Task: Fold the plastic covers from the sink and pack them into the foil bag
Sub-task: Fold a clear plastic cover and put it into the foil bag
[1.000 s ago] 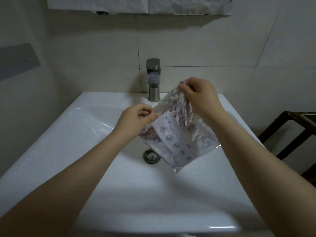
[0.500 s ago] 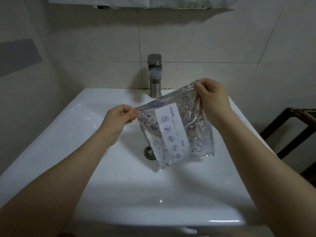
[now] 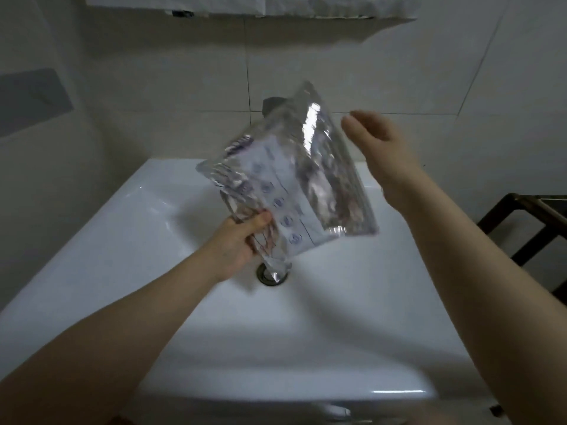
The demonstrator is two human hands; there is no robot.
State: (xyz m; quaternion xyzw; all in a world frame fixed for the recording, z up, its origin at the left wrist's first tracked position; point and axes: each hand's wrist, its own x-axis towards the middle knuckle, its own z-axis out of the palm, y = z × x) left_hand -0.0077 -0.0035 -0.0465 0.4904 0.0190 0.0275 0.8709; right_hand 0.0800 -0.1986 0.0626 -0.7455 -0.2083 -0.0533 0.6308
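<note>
Left hand (image 3: pixel 236 243) grip pinches foil bag (image 3: pixel 285 185); right hand (image 3: pixel 377 142) spread beside it

We see a silver, shiny bag (image 3: pixel 294 185) with a white label strip bearing small purple-blue round icons. The sink (image 3: pixel 153 240) is glossy white, the tap (image 3: pixel 271 105) dark grey, the wall tiles (image 3: pixel 171 96) pale cream.

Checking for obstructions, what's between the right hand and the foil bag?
Nothing: in the head view, only bare wall tile shows between the open right hand and the foil bag.
</note>
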